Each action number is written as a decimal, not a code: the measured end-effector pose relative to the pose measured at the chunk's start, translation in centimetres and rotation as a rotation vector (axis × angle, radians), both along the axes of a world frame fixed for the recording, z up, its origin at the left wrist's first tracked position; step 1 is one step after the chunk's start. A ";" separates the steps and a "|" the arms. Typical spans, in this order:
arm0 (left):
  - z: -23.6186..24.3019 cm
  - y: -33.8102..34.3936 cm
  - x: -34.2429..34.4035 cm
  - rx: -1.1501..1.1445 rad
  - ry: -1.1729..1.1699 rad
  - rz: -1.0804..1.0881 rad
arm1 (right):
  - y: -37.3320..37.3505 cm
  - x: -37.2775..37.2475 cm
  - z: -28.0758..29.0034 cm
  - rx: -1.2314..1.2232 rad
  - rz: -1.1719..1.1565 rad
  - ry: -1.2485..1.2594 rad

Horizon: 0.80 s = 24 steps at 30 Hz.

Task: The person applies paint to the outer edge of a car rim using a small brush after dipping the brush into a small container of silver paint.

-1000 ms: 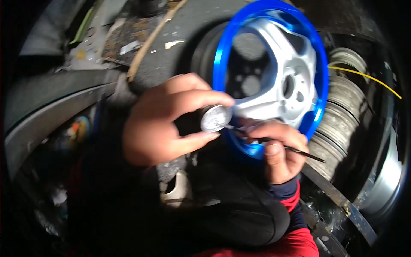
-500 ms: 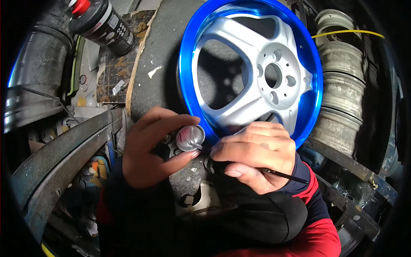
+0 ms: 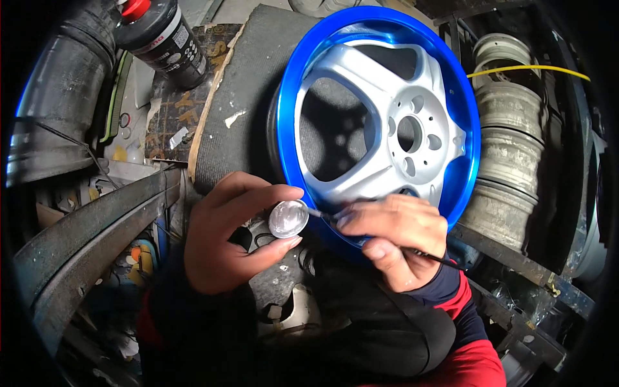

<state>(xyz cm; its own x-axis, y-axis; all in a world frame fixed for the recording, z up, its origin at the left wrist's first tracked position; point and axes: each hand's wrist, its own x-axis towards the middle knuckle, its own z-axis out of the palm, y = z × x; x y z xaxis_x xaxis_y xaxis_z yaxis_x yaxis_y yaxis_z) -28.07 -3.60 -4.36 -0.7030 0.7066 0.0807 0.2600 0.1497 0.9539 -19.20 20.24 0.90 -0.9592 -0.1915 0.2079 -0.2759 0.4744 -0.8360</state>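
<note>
My left hand (image 3: 219,238) grips a small round silver cap (image 3: 287,219) between thumb and fingertips, its round face tilted up. My right hand (image 3: 406,238) holds a thin dark brush (image 3: 438,258), its tip at the right edge of the cap; whether it touches is unclear. Just beyond both hands, a wheel (image 3: 348,71) with silver five-spoke centre and glossy blue rim lies on a grey mat (image 3: 235,90).
A black bottle (image 3: 167,55) with red lid stands upper left. A large metal cylinder (image 3: 58,109) and curved rails (image 3: 97,219) line the left. Right are stacked old wheels (image 3: 506,161), a yellow hose (image 3: 535,68) and a metal frame (image 3: 561,290).
The view steadies from the blurred earlier frame. Since half a second ago, both hands appear slightly lower, and the brush tip has moved from the cap's lower part to its upper right edge.
</note>
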 end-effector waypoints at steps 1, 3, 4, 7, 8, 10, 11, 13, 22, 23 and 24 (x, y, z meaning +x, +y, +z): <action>0.0 0.0 0.0 -0.004 -0.003 -0.008 | -0.1 -0.1 0.0 0.006 -0.027 0.023; 0.0 0.0 -0.1 0.005 -0.007 -0.009 | -0.7 -0.2 0.9 -0.007 0.051 -0.090; 0.0 0.0 -0.1 0.003 -0.006 -0.014 | -0.5 -0.1 0.9 -0.023 0.049 -0.093; -0.2 0.1 0.0 0.002 0.022 -0.016 | -0.2 0.0 0.0 -0.040 -0.057 -0.044; 0.0 0.1 -0.1 0.008 0.011 -0.016 | -0.3 -0.1 0.0 -0.049 -0.054 -0.009; 0.2 0.2 -0.2 0.011 0.001 -0.019 | -0.4 0.0 0.5 -0.062 -0.020 -0.055; 0.0 0.3 -0.2 0.017 0.012 -0.018 | -0.5 0.1 0.5 -0.076 0.017 -0.105; -0.3 0.3 -0.1 0.017 0.022 -0.020 | -0.4 -0.1 0.2 -0.035 -0.063 -0.066; 0.1 0.5 -0.1 0.001 0.019 -0.010 | -0.9 0.0 0.4 -0.051 0.001 -0.030; 0.0 0.4 0.0 0.008 0.027 -0.012 | -0.6 0.1 0.4 -0.051 0.002 -0.031; -0.1 0.3 0.0 0.015 0.036 -0.015 | -0.2 0.2 0.4 -0.038 -0.015 -0.049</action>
<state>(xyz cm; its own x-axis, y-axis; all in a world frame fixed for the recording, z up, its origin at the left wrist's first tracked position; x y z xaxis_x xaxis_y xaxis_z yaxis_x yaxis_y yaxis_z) -28.08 -3.27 -4.49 -0.6890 0.7153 0.1163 0.2962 0.1315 0.9460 -18.98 20.07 1.33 -0.9712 -0.1698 0.1672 -0.2270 0.4457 -0.8659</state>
